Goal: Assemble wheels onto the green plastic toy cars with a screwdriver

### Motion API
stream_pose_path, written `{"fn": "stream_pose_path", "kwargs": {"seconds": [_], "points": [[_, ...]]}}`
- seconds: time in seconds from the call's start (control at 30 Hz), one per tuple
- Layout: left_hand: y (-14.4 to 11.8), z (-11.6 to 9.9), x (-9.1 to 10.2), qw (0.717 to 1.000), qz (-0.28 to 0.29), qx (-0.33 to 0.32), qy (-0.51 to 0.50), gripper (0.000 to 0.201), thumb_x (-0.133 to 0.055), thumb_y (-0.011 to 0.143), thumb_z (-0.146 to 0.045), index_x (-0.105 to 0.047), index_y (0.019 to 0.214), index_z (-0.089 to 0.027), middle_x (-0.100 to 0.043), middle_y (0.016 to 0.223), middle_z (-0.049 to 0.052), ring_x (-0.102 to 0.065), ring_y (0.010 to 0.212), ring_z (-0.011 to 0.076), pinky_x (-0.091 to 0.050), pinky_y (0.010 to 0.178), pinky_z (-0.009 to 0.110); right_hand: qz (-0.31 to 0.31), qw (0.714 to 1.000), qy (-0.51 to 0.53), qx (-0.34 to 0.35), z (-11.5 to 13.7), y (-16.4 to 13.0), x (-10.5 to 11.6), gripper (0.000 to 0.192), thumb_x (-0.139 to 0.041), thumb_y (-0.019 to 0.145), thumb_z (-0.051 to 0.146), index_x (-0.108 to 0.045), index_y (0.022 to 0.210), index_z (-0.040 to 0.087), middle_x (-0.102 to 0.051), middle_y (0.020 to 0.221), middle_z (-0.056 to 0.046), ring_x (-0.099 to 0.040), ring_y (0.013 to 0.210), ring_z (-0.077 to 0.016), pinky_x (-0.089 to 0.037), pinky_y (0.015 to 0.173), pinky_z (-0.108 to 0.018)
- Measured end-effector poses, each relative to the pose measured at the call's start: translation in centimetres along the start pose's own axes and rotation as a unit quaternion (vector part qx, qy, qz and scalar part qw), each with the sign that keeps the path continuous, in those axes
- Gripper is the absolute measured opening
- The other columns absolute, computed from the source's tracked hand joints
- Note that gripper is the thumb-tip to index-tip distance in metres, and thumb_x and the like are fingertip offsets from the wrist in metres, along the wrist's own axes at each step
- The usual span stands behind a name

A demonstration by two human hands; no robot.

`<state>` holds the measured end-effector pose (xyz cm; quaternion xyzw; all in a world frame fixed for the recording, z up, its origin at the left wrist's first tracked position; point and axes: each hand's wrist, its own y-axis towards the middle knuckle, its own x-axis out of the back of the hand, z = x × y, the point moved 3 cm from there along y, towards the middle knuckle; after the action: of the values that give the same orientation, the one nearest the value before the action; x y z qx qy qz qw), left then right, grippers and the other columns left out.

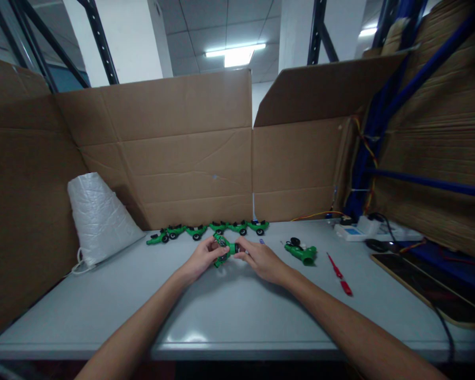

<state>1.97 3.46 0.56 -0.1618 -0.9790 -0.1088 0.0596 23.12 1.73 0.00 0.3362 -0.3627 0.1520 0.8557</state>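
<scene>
Over the middle of the table, my left hand (pixel 202 259) pinches a green plastic toy vehicle part (pixel 232 248) between thumb and fingers. My right hand (pixel 260 258) is closed on the right end of the same part, where a small dark piece shows by the fingertips. Behind the hands stands a row of several green toy vehicles (pixel 197 231) with black wheels. Right of my right hand lies another green toy piece (pixel 305 254) with a round black part on it. Beyond that is a red screwdriver (pixel 339 274).
A white padded bag (pixel 98 221) leans at the left. Cardboard walls (pixel 186 153) enclose the table (pixel 114 311). On the right are a white power strip (pixel 396 232) with cables, a dark flat panel (pixel 423 290) and a blue rack post (pixel 359 195).
</scene>
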Motion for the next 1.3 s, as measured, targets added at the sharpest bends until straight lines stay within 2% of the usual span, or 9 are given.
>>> {"fn": "stream_pose_path", "kwargs": {"seconds": [0.13,0.27,0.4,0.5,0.6,0.83,1.0,1.17,1.3], "points": [[-0.1,-0.5,-0.1,1.000,0.001,-0.014,0.008,0.048,-0.091,0.075,-0.053,-0.063,0.087,-0.017,-0.053,0.071,-0.004,-0.048,0.065,0.0120,-0.034,0.061,0.025,-0.001,0.999,0.042,-0.008,0.3,0.0,0.1,0.027,-0.049,0.110,0.045,-0.059,0.097,0.024,-0.068,0.082,-0.001,-0.065,0.077,-0.0204,-0.043,0.073,-0.030],[-0.3,-0.9,-0.2,1.000,0.004,-0.012,-0.004,0.048,-0.092,0.073,-0.053,-0.063,0.086,-0.017,-0.052,0.069,-0.005,-0.047,0.064,0.0119,-0.033,0.060,0.025,-0.008,0.986,0.163,-0.045,0.3,0.2,-0.4,0.047,-0.049,0.107,0.059,-0.054,0.079,0.023,-0.055,0.064,0.003,-0.052,0.062,-0.0158,-0.039,0.062,-0.028],[-0.4,-1.2,-0.4,1.000,0.013,-0.012,-0.008,0.047,-0.091,0.074,-0.052,-0.066,0.091,-0.016,-0.055,0.071,-0.004,-0.048,0.066,0.0121,-0.033,0.061,0.025,-0.002,0.951,0.289,-0.112,-0.2,0.5,-1.4,0.057,-0.050,0.100,0.075,-0.052,0.075,0.023,-0.043,0.056,0.006,-0.038,0.048,-0.0124,-0.030,0.047,-0.026],[-0.3,-0.9,-0.4,1.000,0.015,-0.010,-0.004,0.049,-0.091,0.074,-0.054,-0.066,0.092,-0.016,-0.057,0.072,-0.003,-0.049,0.067,0.0125,-0.033,0.061,0.025,0.013,0.937,0.322,-0.139,-0.5,0.5,-2.0,0.060,-0.050,0.097,0.080,-0.054,0.077,0.023,-0.040,0.054,0.007,-0.034,0.043,-0.0117,-0.027,0.041,-0.026],[0.0,-0.4,-0.3,1.000,0.009,-0.005,0.008,0.049,-0.090,0.075,-0.055,-0.065,0.089,-0.015,-0.056,0.072,-0.003,-0.048,0.065,0.0120,-0.033,0.060,0.025,0.002,0.948,0.293,-0.126,-0.4,0.4,-1.9,0.058,-0.048,0.099,0.077,-0.056,0.080,0.023,-0.044,0.059,0.005,-0.038,0.047,-0.0123,-0.031,0.044,-0.026],[0.0,-0.4,-0.1,1.000,0.005,0.000,0.018,0.048,-0.091,0.074,-0.054,-0.062,0.082,-0.016,-0.056,0.071,-0.003,-0.051,0.066,0.0123,-0.037,0.061,0.025,-0.026,0.988,0.146,-0.051,0.0,0.3,-0.8,0.050,-0.047,0.107,0.064,-0.055,0.080,0.022,-0.050,0.068,0.003,-0.047,0.066,-0.0162,-0.036,0.061,-0.028],[-0.1,-0.2,-0.2,0.999,0.024,0.015,-0.017,0.046,-0.090,0.077,-0.052,-0.067,0.089,-0.015,-0.063,0.080,0.001,-0.059,0.070,0.0147,-0.046,0.065,0.027,-0.033,0.991,0.124,-0.031,-0.2,0.4,-0.7,0.044,-0.050,0.108,0.056,-0.051,0.080,0.022,-0.052,0.072,0.003,-0.048,0.069,-0.0165,-0.033,0.064,-0.028],[-0.1,-0.1,-0.1,0.999,0.022,0.022,-0.020,0.046,-0.089,0.079,-0.052,-0.070,0.096,-0.014,-0.067,0.087,0.004,-0.060,0.071,0.0144,-0.047,0.063,0.027,-0.029,0.992,0.119,-0.008,0.2,0.2,-0.5,0.024,-0.058,0.106,0.045,-0.059,0.101,0.022,-0.060,0.088,0.001,-0.054,0.073,-0.0162,-0.038,0.069,-0.028],[0.1,0.3,0.0,0.999,0.023,0.024,-0.024,0.046,-0.088,0.080,-0.052,-0.069,0.096,-0.014,-0.066,0.084,0.002,-0.061,0.068,0.0137,-0.046,0.062,0.026,-0.041,0.996,0.083,0.011,0.4,0.1,-0.2,0.020,-0.061,0.105,0.042,-0.060,0.109,0.022,-0.062,0.093,0.000,-0.056,0.076,-0.0171,-0.041,0.073,-0.029]]}}
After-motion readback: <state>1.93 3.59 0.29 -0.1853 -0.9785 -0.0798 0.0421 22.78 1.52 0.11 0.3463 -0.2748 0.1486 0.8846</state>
